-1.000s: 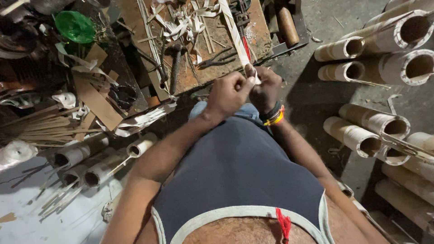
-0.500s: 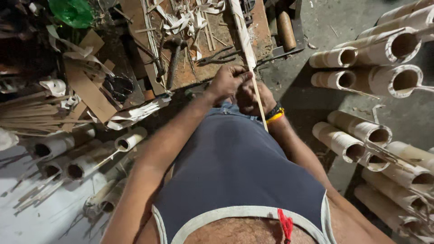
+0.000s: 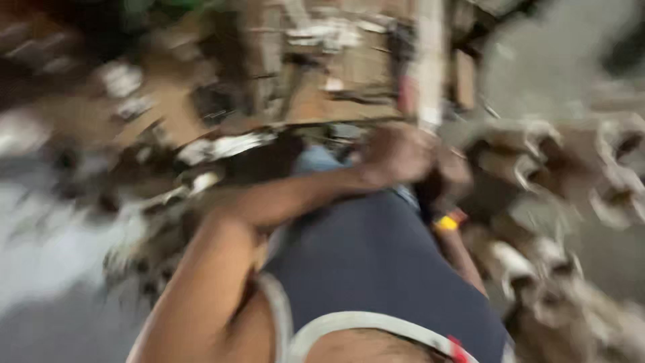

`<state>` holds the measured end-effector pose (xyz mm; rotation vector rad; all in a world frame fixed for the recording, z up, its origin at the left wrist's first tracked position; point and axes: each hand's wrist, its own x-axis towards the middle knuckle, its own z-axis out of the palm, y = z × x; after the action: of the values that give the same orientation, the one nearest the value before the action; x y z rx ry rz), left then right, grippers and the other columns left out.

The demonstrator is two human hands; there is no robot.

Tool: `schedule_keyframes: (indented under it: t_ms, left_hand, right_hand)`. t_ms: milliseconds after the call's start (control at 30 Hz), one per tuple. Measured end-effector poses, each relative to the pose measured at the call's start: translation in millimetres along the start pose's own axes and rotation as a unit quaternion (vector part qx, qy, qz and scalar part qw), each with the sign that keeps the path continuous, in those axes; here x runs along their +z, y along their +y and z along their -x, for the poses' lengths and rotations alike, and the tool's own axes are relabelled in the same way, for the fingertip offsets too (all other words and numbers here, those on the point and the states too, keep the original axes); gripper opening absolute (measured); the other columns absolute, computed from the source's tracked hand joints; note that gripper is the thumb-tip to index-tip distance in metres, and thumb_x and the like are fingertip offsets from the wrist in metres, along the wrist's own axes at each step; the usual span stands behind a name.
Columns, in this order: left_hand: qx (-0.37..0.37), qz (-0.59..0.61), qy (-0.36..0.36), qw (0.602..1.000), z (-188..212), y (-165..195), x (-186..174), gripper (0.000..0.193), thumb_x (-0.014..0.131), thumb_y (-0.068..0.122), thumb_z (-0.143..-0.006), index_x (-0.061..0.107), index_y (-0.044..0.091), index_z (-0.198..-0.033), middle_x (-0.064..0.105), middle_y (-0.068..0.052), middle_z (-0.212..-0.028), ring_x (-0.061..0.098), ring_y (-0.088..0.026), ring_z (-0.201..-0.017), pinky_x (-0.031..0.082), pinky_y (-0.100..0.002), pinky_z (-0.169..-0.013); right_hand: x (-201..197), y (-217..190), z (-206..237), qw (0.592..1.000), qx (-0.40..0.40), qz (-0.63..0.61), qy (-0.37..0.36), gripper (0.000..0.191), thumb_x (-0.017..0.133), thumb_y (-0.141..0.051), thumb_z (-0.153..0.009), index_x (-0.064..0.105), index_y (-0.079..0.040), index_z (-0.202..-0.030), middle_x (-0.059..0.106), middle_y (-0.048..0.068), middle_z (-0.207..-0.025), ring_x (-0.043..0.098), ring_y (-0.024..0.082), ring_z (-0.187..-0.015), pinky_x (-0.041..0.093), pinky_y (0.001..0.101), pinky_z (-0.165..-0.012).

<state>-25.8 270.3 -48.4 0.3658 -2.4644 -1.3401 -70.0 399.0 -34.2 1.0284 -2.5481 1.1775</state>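
The view is heavily motion-blurred. My left hand (image 3: pixel 393 156) is closed around the lower end of a long pale bamboo strip (image 3: pixel 430 60) that runs up toward the top edge. My right hand (image 3: pixel 451 173) sits just right of it, fingers curled against the same strip, with a yellow and red band on its wrist. Both hands meet in front of my dark blue vest, above my lap.
A wooden work board (image 3: pixel 336 81) with pale shavings and tools lies ahead, all smeared. Cut bamboo tubes (image 3: pixel 571 175) are stacked at the right on the grey floor. More tubes and sticks (image 3: pixel 154 222) lie at the left.
The camera has swung sharply, so everything is blurred. My hands stay together on the strip, which now stands nearly upright in the picture instead of slanting.
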Motion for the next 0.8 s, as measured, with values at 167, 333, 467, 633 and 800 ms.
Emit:
schedule_keyframes:
  t_ms: [167,333,467,633,800]
  left_hand:
    - [-0.077,0.120,-0.156,0.977,2,5,-24,0.023,0.071,0.033,-0.073,0.074,0.010,-0.074,0.072,-0.012,-0.067,0.069,-0.028,-0.059,0.054,-0.044,-0.056]
    - [-0.125,0.111,-0.064,0.984,3,-31,-48,0.034,0.081,0.040,-0.085,0.072,0.008,-0.089,0.072,-0.010,-0.082,0.074,-0.022,-0.074,0.059,-0.041,-0.065]
    - [0.148,0.014,-0.020,0.989,-11,-55,-43,0.027,0.086,0.022,-0.085,0.074,0.009,-0.104,0.063,-0.008,-0.104,0.066,-0.025,-0.096,0.058,-0.039,-0.082]
    - [0.083,0.094,-0.051,0.991,-34,-65,-24,0.024,0.091,0.025,-0.082,0.074,0.010,-0.091,0.061,-0.008,-0.100,0.065,-0.019,-0.090,0.059,-0.033,-0.074]
    - [-0.095,0.100,-0.079,0.987,-31,-73,-15,0.055,0.091,0.040,-0.082,0.060,0.001,-0.105,0.060,-0.006,-0.091,0.063,-0.020,-0.079,0.056,-0.033,-0.070]
  right_hand:
    - [20,4,11,0.997,0.039,-0.070,0.003,0.014,0.067,-0.006,-0.093,0.069,0.004,-0.102,0.066,0.012,-0.088,0.060,0.023,-0.078,0.047,0.0354,-0.071]
    - [32,8,25,0.982,0.108,-0.153,0.036,0.013,0.067,-0.008,-0.099,0.070,0.003,-0.092,0.064,0.006,-0.078,0.055,0.015,-0.070,0.042,0.0323,-0.066]
    - [35,7,23,0.969,0.140,-0.192,0.061,0.024,0.068,-0.009,-0.104,0.071,0.002,-0.083,0.063,0.002,-0.070,0.052,0.008,-0.063,0.038,0.0299,-0.062]
    - [39,11,20,0.944,0.231,-0.232,0.044,0.030,0.063,-0.015,-0.104,0.070,0.001,-0.080,0.062,0.001,-0.067,0.053,0.008,-0.061,0.040,0.0283,-0.056]
    - [49,42,24,0.651,0.544,-0.525,-0.070,0.028,0.055,-0.024,-0.102,0.069,-0.009,-0.084,0.059,0.003,-0.067,0.054,0.017,-0.059,0.042,0.0328,-0.055]
